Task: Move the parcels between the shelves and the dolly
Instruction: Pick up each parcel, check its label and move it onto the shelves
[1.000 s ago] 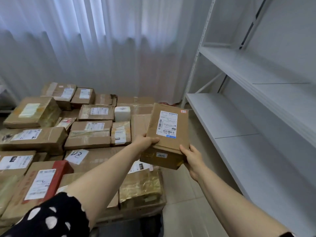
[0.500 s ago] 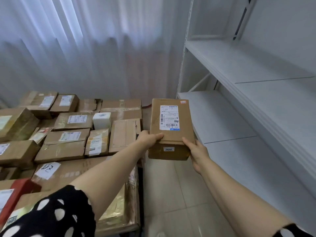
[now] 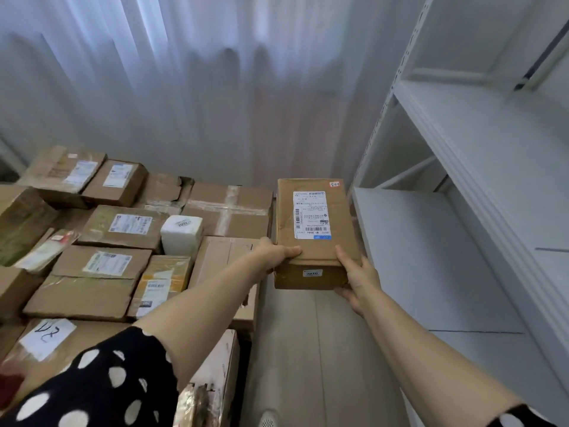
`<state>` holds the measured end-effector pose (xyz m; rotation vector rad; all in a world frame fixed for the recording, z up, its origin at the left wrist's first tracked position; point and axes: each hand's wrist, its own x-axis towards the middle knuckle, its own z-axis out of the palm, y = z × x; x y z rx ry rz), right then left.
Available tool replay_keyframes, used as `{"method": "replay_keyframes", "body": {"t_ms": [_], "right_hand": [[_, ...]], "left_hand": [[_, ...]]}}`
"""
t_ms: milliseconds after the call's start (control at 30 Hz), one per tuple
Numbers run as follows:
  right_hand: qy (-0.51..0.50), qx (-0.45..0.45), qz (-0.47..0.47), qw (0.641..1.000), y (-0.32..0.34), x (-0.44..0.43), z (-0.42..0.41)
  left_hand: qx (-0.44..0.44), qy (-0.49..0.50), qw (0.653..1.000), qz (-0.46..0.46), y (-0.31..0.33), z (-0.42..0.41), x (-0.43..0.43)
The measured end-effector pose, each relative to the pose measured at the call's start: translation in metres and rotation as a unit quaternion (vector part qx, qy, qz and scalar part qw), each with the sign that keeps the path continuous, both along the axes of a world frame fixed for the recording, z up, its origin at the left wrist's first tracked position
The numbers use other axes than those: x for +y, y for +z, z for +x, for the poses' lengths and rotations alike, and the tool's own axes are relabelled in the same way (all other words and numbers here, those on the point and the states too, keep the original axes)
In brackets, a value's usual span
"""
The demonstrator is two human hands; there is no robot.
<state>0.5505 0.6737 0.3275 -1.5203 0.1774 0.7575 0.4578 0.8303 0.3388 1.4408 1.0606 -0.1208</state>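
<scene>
L hand [image 3: 277, 253] gripping, R hand [image 3: 359, 280] gripping, both outstretched

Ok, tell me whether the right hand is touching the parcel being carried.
Touching. The head view shows the right hand gripping the parcel at its near corner, thumb on top.

The parcel [image 3: 314, 229] has swung right from the pile [image 3: 92, 291] — squared up beside the lower shelf [image 3: 431, 257].

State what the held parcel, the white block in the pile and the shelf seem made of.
Held parcel: brown cardboard, matte, creased, paper label stuck on.
White block: probably foam; matte, rounded edges.
Shelf: likely painted metal; smooth white, perforated upright.
</scene>
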Motion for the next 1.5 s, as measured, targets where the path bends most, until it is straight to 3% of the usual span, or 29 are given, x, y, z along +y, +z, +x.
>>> {"method": "replay_keyframes", "body": {"t_ms": [300, 567, 800, 1100, 1300, 1500], "right_hand": [[0.068, 0.038, 0.009, 0.997, -0.016, 0.142, 0.098], [0.218, 0.044, 0.02, 0.975, -0.044, 0.283, 0.172], [0.342, 0.003, -0.015, 0.939, -0.069, 0.402, 0.183], [0.427, -0.048, -0.051, 0.901, -0.123, 0.534, 0.167], [0.492, -0.045, -0.083, 0.866, -0.171, 0.607, 0.155], [0.551, -0.056, -0.095, 0.827, -0.225, 0.672, 0.145]], "left_hand": [[0.011, 0.083, 0.996, -0.012, -0.009, 0.064, 0.118], [0.007, 0.208, 0.978, -0.028, -0.017, 0.098, 0.212], [0.063, 0.226, 0.972, 0.004, -0.049, 0.087, 0.3], [0.076, 0.269, 0.96, 0.005, -0.1, 0.058, 0.399], [0.228, 0.21, 0.943, 0.123, -0.14, 0.022, 0.452], [0.358, 0.135, 0.909, 0.165, -0.193, -0.011, 0.486]]}}
